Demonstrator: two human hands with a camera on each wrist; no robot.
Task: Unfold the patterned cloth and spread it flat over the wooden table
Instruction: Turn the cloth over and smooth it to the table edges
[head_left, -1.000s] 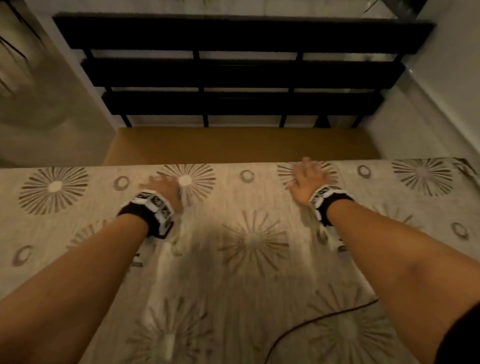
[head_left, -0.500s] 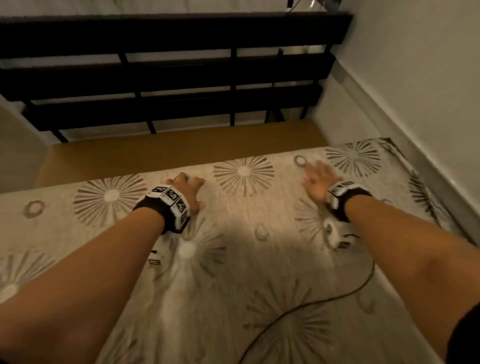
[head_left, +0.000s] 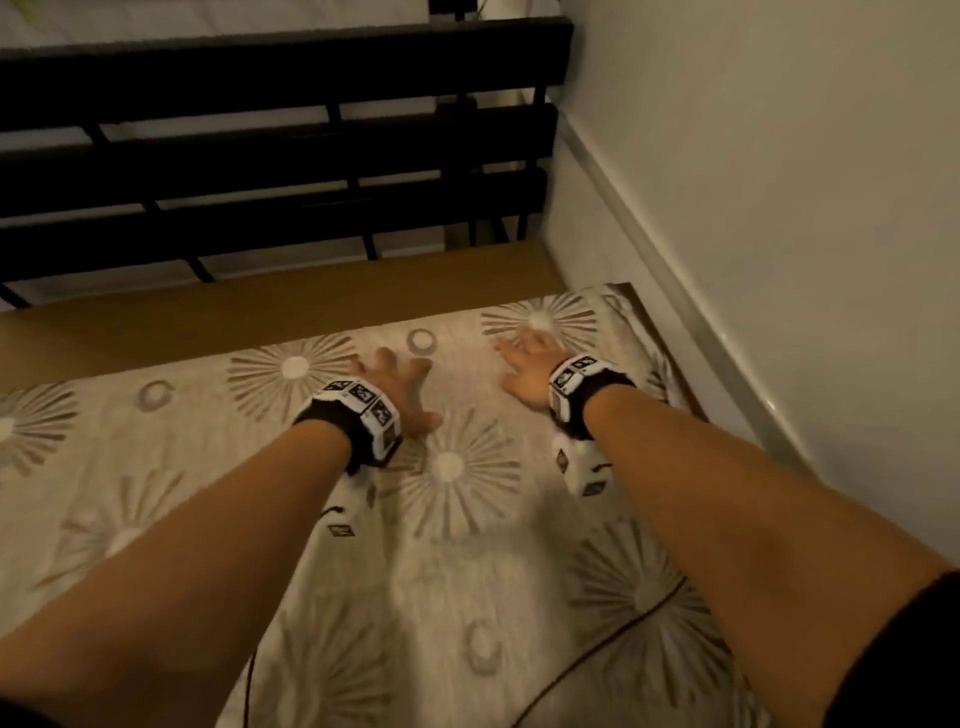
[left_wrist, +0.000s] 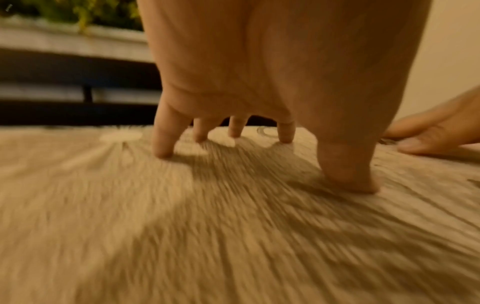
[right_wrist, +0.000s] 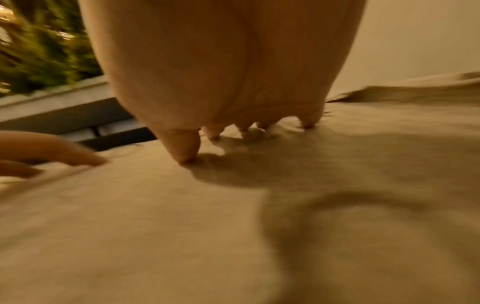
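Observation:
The beige cloth (head_left: 457, 545) with brown sunburst and ring patterns lies spread over the wooden table (head_left: 260, 312), whose bare far strip shows beyond the cloth's edge. My left hand (head_left: 395, 384) rests on the cloth near that edge with fingers spread. In the left wrist view the left hand's fingertips (left_wrist: 163, 152) touch the cloth (left_wrist: 233, 236). My right hand (head_left: 524, 369) presses flat on a sunburst near the far right corner. In the right wrist view the right hand's fingertips (right_wrist: 185, 159) press the cloth (right_wrist: 182, 226), which rumples slightly at the right edge.
A dark slatted bench (head_left: 270, 156) stands behind the table. A pale wall (head_left: 779, 208) with a metal skirting strip runs close along the right side. A thin dark cable (head_left: 613, 644) trails across the near cloth. Green foliage (right_wrist: 39, 57) shows beyond the bench.
Both hands have slid to the right across the cloth, toward the far right corner by the wall. The head view has turned right with them.

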